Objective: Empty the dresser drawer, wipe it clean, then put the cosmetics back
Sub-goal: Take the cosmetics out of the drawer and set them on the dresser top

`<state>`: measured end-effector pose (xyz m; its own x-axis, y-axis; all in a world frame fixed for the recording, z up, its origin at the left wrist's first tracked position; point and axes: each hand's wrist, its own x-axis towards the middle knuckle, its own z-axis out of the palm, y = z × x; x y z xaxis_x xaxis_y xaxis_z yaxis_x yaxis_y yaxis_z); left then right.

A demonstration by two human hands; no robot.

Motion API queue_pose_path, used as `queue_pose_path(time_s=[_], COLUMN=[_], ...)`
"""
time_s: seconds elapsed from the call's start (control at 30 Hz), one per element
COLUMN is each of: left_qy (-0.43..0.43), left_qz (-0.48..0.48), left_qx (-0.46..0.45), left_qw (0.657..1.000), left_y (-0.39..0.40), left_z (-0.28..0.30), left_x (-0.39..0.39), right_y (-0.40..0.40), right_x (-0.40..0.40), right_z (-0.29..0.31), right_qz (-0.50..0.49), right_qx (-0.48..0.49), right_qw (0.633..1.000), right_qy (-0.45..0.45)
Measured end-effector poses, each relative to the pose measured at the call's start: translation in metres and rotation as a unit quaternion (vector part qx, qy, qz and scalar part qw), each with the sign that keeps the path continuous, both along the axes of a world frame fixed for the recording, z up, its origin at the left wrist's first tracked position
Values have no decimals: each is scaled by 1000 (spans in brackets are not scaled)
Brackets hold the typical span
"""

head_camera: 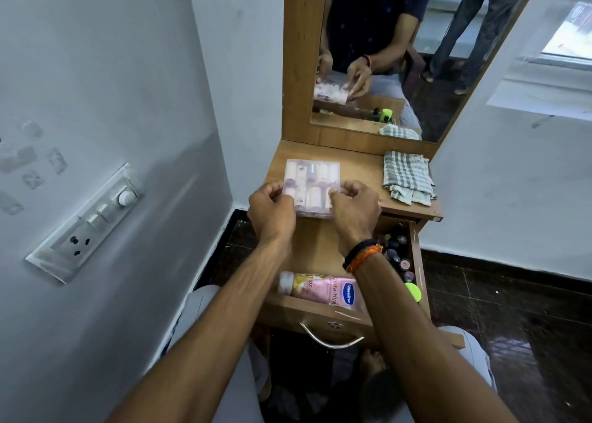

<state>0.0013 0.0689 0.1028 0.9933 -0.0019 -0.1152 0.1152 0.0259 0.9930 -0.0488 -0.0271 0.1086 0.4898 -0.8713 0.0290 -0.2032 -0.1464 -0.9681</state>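
A: Head view. Where are the hands?

B: Both on the clear plastic case [312,187], the one with small pale bottles packed inside. Left hand [272,209] pinches its left near edge, right hand [355,209] pinches the right near edge. Each grip is clamped on the case, fingers curled.

A: Case position?

B: At the front edge of the dresser top [355,169], the table here. Its near end overhangs the open drawer [320,310]. Can't tell if the far end rests on the wood or is lifted off it.

A: Drawer state?

B: Pulled out, still holding cosmetics. A pink Vaseline lotion bottle [320,289] lies on its side along the front wall. Small jars and compacts [398,253] are lined up along the right wall, with a neon green cap [413,291] at the near end of that row. The left middle of the drawer floor shows bare wood.

A: Cloth?

B: Checked cloth [408,177], folded, on the right side of the table, well apart from the case. No hand on it.

A: Anything else?

B: Mirror [384,54] above the table reflects the hands and case. Black and orange wristbands [363,254] on the right wrist. Switch panel [86,224] on the left wall. Metal drawer handle [331,339] faces the person.
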Motion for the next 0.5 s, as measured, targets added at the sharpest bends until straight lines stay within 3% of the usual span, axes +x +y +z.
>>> queue_pose_path(time_s=[0.5], left_qy=[-24], left_qz=[-23], left_qx=[140], left_qw=[990], left_y=[-38], left_z=[6], left_x=[105], right_y=[-36], right_x=[101], right_z=[-2], right_qz=[-20], right_qx=[-44], right_qw=[994], right_qy=[93])
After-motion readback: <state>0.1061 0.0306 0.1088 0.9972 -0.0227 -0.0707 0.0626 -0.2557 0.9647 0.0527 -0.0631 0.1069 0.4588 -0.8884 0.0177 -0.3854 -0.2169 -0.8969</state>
